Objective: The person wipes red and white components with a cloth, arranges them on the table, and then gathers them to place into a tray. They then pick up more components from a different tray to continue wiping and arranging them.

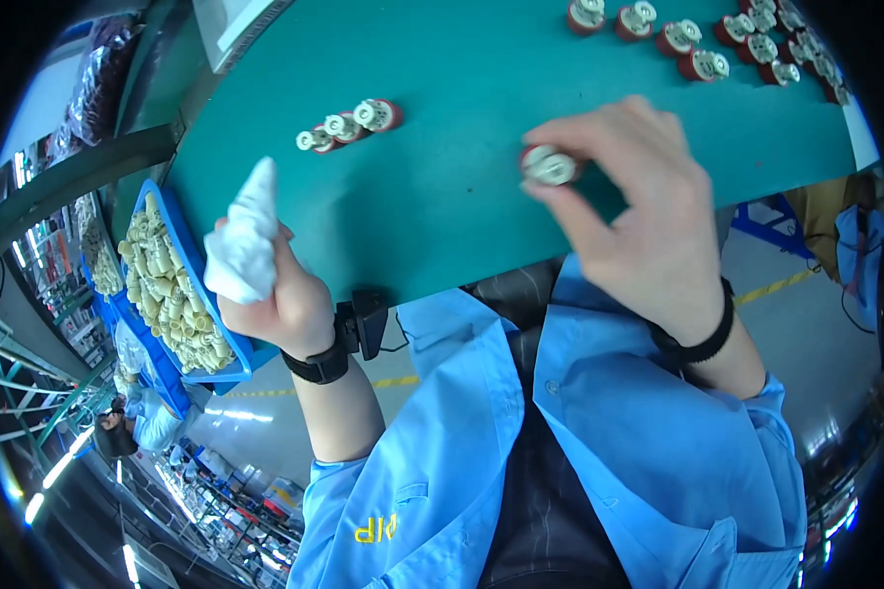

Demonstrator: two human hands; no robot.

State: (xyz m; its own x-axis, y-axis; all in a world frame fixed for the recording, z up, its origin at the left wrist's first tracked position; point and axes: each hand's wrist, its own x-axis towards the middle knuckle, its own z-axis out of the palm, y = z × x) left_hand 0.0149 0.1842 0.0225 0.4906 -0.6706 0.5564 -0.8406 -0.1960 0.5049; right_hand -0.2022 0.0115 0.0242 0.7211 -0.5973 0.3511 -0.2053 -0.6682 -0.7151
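Observation:
My left hand (287, 302) is closed round a crumpled white cloth-like bundle (247, 245), whose twisted tip points up and away. Its exact kind I cannot make out. Between thumb and fingers of my right hand (648, 206) is a small red-and-white cylindrical part (548, 166), pinched just above the green mat (452, 196). Beyond my left hand, a short row of similar red-and-white parts (343, 127) rests on the mat. Farther off at the right stand several more of these parts (679, 37), their pale tops showing.
At the left, a blue tray (198, 285) holds many cream-coloured cylindrical pieces (162, 270). A second blue tray (147, 339) lies beside it, farther left. The mat's near edge runs close to my body. Another person (147, 422) in blue is at the lower left.

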